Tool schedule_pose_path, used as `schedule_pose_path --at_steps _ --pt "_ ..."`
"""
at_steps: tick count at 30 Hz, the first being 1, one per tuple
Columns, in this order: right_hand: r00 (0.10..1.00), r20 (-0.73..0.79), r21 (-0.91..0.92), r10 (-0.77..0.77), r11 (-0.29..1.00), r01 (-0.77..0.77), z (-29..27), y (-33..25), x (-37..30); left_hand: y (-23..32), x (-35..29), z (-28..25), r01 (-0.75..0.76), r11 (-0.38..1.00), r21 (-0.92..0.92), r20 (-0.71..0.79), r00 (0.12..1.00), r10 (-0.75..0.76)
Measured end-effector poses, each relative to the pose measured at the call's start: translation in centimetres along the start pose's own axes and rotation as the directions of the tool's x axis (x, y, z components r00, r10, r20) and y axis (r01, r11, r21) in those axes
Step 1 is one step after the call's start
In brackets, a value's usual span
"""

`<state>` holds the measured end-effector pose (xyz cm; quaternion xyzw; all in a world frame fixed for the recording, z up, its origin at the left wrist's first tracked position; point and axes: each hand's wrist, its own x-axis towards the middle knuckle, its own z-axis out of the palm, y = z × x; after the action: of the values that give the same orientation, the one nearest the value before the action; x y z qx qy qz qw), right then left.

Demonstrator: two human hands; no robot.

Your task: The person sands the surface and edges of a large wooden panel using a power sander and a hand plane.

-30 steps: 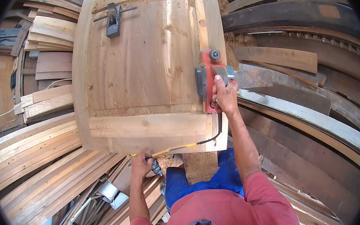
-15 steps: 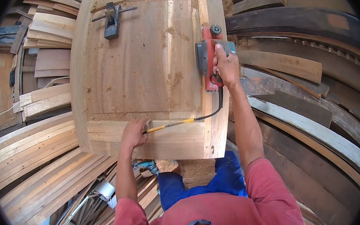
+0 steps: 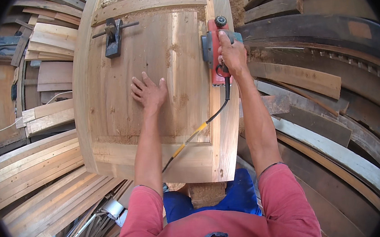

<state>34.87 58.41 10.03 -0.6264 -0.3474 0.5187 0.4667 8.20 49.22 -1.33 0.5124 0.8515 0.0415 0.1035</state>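
A panelled wooden door lies flat in front of me, strewn with shavings. My right hand is wrapped round the handle of a red electric planer, which rests on the door's right-hand stile. My left hand lies on the middle panel with its fingers spread and nothing in it. The planer's cord, black with a yellow section, runs back toward me across the lower rail and passes by my left forearm. At the panel's far left a dark hand plane with a cross handle sits on the wood.
Stacked light boards fill the left side. Darker planks and a white-painted board lie along the right. Sawdust covers the ground by my legs. Thin offcuts are heaped at the lower left.
My left hand has let go of the cord and moved forward onto the panel, fingers spread. The cord now hangs lower toward me. My right hand still grips the planer on the stile.
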Motion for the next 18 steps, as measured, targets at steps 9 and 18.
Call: schedule_pose_path --at_steps 9,18 --pt "0.999 -0.009 -0.013 -0.048 0.999 0.048 0.7 -0.9 6.6 2.2 -1.0 3.2 0.04 0.995 0.09 -0.226 0.974 -0.019" --pt "0.995 0.004 -0.042 -0.102 0.994 0.102 2.5 -2.9 13.0 1.8 -1.1 1.9 0.002 0.998 0.056 -0.253 0.967 0.012"
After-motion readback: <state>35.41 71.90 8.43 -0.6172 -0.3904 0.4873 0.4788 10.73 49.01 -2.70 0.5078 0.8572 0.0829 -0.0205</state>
